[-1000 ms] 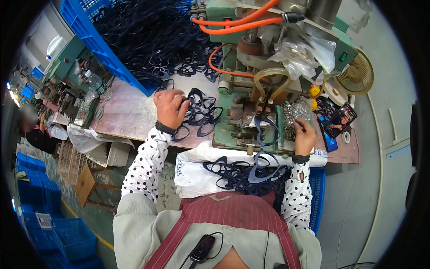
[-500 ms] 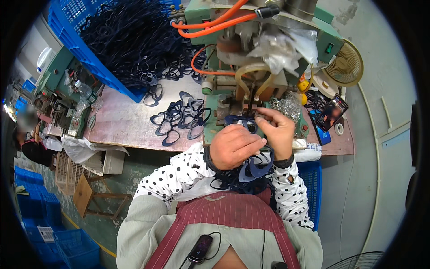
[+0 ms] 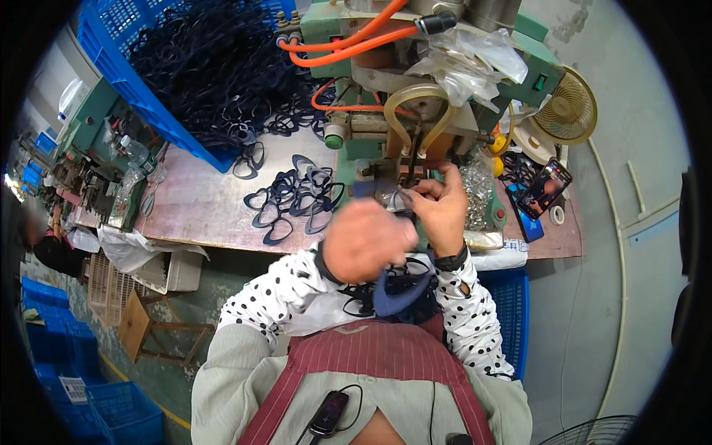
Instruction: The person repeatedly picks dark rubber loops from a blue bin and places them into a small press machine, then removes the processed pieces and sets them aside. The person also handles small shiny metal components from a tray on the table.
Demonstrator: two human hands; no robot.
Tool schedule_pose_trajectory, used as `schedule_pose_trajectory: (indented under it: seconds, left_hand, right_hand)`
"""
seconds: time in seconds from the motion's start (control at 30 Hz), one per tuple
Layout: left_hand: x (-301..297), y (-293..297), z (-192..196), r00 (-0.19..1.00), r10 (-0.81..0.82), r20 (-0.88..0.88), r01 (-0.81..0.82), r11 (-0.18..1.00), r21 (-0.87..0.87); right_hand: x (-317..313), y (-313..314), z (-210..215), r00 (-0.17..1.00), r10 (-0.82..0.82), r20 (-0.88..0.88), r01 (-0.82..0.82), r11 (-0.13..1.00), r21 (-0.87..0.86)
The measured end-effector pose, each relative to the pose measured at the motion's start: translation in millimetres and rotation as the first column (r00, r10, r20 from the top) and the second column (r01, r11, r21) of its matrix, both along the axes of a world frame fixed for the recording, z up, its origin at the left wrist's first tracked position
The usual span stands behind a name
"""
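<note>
My left hand [image 3: 368,241] is smeared by motion in front of the green press [image 3: 348,167], its fingers not readable. A blurred dark blue eyeglass frame [image 3: 371,189] shows just beyond it; whether the hand holds it I cannot tell. My right hand [image 3: 443,211] is at the press's working spot, beside the left hand, with thumb and fingers bent together. What lies between its fingertips is too small to make out. Below the hands, at my apron, lies a bunch of dark blue eyeglass frames [image 3: 404,293]. More loose frames [image 3: 297,194] lie on the table to the left.
A blue crate [image 3: 122,81] heaped with dark frames stands at the back left. Small shiny parts [image 3: 478,193] fill a spot right of the press. Beyond are a phone [image 3: 545,189], a tape roll [image 3: 557,215] and a fan [image 3: 567,104]. A wooden stool [image 3: 137,326] stands left.
My left hand has shifted slightly left and toward me, and is now blurred. My right hand has moved a little left, its fingers raised. A frame below the hands has dropped lower.
</note>
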State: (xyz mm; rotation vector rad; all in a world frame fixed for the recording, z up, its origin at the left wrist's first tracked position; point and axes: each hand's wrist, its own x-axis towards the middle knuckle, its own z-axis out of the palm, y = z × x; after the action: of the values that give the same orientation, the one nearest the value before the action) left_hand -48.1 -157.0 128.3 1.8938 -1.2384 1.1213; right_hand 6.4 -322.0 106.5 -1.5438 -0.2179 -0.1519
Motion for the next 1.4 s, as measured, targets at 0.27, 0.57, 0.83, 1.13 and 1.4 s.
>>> schedule_pose_trajectory:
  seconds: [0.27, 0.57, 0.83, 1.13, 1.4]
  left_hand:
    - [24, 15, 47, 0.734, -0.24, -0.636, -0.274, 0.752, -0.599]
    - [-1, -16, -36, 0.984, -0.137, -0.118, 0.144, 0.988, 0.06]
    - [10, -19, -49, 0.971, -0.146, -0.189, 0.165, 0.982, 0.088]
    - [6, -19, -47, 0.964, -0.155, -0.216, 0.176, 0.981, 0.081]
    - [10, 60, -118, 0.826, 0.508, -0.245, -0.551, 0.819, -0.161]
  right_hand:
    - [-7, 3, -1, 0.999, -0.031, -0.028, 0.035, 0.989, 0.146]
    - [10, -18, -7, 0.992, -0.081, 0.097, 0.084, 0.996, -0.024]
    - [45, -125, -92, 0.866, -0.438, 0.242, 0.496, 0.681, -0.539]
    - [41, -116, -107, 0.816, -0.245, 0.523, 0.575, 0.421, -0.701]
    - [41, -119, -113, 0.784, -0.419, 0.457, 0.619, 0.577, -0.532]
